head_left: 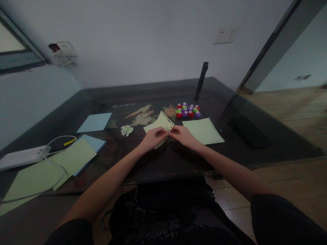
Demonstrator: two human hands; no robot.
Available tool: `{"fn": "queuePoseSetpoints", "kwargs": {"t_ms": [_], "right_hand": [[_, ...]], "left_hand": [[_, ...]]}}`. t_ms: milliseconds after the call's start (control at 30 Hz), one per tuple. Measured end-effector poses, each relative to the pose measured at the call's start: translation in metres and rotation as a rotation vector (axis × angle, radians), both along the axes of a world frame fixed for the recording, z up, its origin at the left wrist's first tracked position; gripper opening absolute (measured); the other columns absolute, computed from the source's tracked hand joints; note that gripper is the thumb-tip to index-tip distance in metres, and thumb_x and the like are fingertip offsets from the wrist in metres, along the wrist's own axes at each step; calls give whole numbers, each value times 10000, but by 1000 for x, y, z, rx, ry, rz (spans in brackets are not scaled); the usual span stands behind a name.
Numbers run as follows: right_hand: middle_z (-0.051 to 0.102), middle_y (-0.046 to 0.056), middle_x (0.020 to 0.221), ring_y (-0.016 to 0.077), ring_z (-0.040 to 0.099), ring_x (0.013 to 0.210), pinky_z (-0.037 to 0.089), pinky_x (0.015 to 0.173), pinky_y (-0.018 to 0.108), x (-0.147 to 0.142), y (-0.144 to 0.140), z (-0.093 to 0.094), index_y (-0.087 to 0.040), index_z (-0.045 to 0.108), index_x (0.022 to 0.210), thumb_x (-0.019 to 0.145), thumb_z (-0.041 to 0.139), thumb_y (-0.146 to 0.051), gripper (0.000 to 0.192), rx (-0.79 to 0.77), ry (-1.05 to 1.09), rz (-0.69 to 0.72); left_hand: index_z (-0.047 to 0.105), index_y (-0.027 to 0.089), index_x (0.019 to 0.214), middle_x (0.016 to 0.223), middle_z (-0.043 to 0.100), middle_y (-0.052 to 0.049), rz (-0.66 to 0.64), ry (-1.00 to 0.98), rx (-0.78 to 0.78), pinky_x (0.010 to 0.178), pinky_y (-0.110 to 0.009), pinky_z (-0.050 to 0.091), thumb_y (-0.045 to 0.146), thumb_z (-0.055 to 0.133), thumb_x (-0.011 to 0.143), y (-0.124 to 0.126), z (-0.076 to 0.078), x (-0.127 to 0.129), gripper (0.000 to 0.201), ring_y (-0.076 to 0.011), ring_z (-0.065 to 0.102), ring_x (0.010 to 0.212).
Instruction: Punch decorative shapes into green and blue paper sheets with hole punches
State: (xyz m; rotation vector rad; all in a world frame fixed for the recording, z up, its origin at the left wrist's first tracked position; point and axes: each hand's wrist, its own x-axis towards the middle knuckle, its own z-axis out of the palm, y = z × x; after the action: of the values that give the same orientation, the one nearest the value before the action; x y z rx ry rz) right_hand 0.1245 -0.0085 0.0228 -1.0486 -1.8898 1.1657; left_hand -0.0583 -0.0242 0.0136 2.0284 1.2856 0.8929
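A pale yellow-green sheet of paper [158,121], with a row of punched holes along one edge, is held up off the dark table. My left hand [154,135] is closed on its lower part. With thumb and fingers pinched, my right hand [182,134] grips the holed edge, close to my left fingertips. What lies between the fingertips is too small to make out. Another pale green holed sheet [203,131] lies flat just right of my right hand. Left of my left hand sits a small heap of paper bits [126,130].
Several red, green and purple toys with eyes [187,110] stand behind my hands. A black upright stick [201,81] rises beyond them. At left are a blue sheet [95,122], more papers [76,156] and a white power strip [22,157] with cables. A dark flat object [250,132] lies right.
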Motion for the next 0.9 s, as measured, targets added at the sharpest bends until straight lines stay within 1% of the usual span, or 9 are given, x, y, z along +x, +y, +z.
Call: {"fn": "queuePoseSetpoints", "kwargs": {"t_ms": [200,333,433,533,667,900], "right_hand": [[620,17,664,145,566,580,428,545,252,-1,1,-3,-162,586,728,753,628,-257,107,14,4,-7],[600,14,641,145,561,551,434,533,262,-2,1,-4,-162,561,712,765,609,-249,113,-14,1,-4],[592,7,624,142,560,535,444,514,261,-2,1,-4,-165,555,717,759,630,-276,140,-43,42,-7],[590,-2,612,133,559,522,448,490,247,-3,0,-4,-169,563,737,749,653,-304,163,-67,89,-8],[579,-9,611,122,557,497,454,470,238,-4,0,-6,-164,567,752,752,653,-292,154,-96,125,-6],[575,-12,607,104,544,478,451,455,218,-5,2,-10,-157,569,773,759,647,-285,150,-129,171,-7]], "left_hand": [[606,156,762,672,576,5,9,31,48,582,-231,362,283,533,801,-2,2,2,152,-119,470,617],[601,154,757,671,569,4,17,33,62,576,-230,355,274,530,802,-3,2,3,147,-116,461,612],[592,155,762,676,561,1,29,16,76,574,-232,358,273,523,807,-4,2,5,144,-116,460,611],[583,160,766,676,545,-1,41,20,139,585,-236,364,264,520,810,-5,3,6,129,-121,465,627],[578,167,768,676,532,-5,49,50,226,607,-243,378,251,513,818,-6,3,7,118,-128,476,649],[580,179,789,699,546,-7,50,85,280,635,-249,395,247,500,834,-6,-1,6,114,-132,494,669]]}}
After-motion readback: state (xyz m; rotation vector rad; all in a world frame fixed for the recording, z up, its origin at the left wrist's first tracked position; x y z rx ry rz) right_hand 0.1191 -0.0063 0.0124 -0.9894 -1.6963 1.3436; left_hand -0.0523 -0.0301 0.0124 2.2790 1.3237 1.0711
